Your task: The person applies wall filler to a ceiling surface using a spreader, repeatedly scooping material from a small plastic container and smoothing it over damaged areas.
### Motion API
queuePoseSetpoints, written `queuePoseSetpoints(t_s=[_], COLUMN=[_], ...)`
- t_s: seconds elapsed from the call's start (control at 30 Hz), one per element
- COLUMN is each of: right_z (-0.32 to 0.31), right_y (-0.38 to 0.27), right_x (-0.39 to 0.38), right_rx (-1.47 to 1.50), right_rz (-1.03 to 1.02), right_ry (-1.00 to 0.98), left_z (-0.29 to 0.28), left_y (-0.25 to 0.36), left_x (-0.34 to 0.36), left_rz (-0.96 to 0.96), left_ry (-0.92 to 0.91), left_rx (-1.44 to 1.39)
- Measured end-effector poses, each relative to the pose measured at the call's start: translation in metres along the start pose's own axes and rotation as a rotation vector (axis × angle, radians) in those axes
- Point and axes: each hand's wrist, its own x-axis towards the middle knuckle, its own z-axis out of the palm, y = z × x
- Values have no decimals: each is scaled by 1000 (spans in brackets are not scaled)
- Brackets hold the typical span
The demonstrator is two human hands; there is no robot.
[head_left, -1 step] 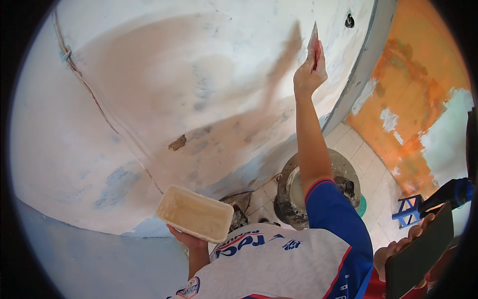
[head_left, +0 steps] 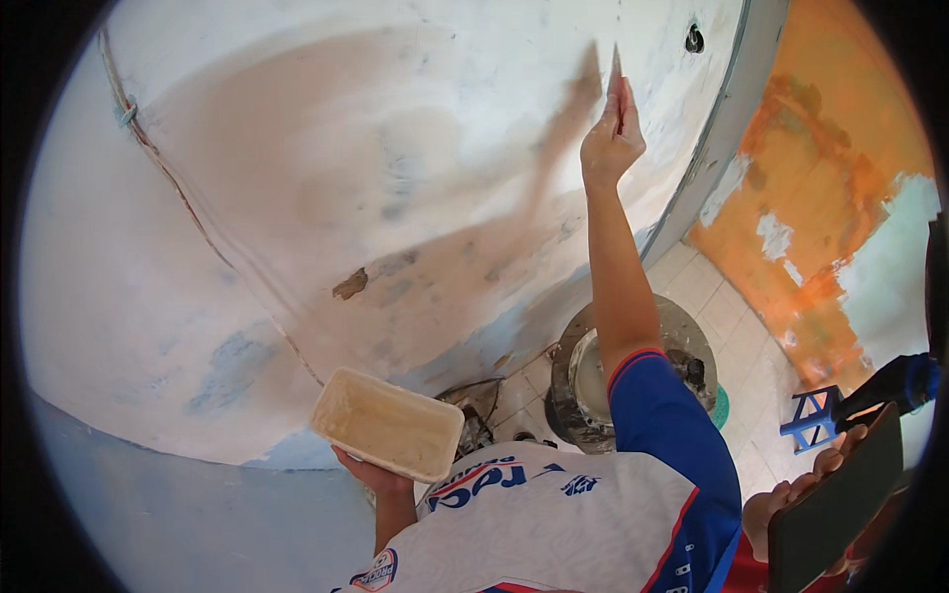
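Note:
My right hand [head_left: 612,148] is raised on an outstretched arm, closed around a putty knife [head_left: 616,65]. The thin blade shows almost edge-on, close to the patchy white wall [head_left: 474,148]; whether it touches cannot be told. A shadow of hand and knife falls on the wall to the left. Lower down, my left hand [head_left: 374,474] grips a cream rectangular plastic tub [head_left: 386,427] from beneath and the side, its fingers mostly hidden. Pale residue coats the inside of the tub, which is tilted so that its opening faces up.
A bucket [head_left: 590,381] of pale mix stands in a round grey basin [head_left: 692,331] below my right arm. At right are a blue stool [head_left: 813,420] and another person's hand [head_left: 776,504] with a dark board [head_left: 840,494]. A cable [head_left: 188,198] hangs along the wall; an orange wall [head_left: 791,198] adjoins.
My right hand and the putty knife have shifted slightly left, and the blade has turned more edge-on. The tub and my left hand stay put.

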Motion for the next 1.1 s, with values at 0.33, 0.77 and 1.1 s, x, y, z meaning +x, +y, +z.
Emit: queuePoseSetpoints(t_s=[0.33, 0.77, 1.1], right_z=[-32, -6, -23], right_y=[-7, -13, -26], right_x=[3, -17, 21], right_rx=[-36, -93, 687], right_rz=[145, -122, 808], right_ry=[-119, -243, -89], left_z=[3, 7, -17], left_y=[-19, -35, -35], left_x=[-6, -8, -13], left_rz=[33, 7, 20], left_ry=[20, 37, 55], left_rx=[39, 27, 76])
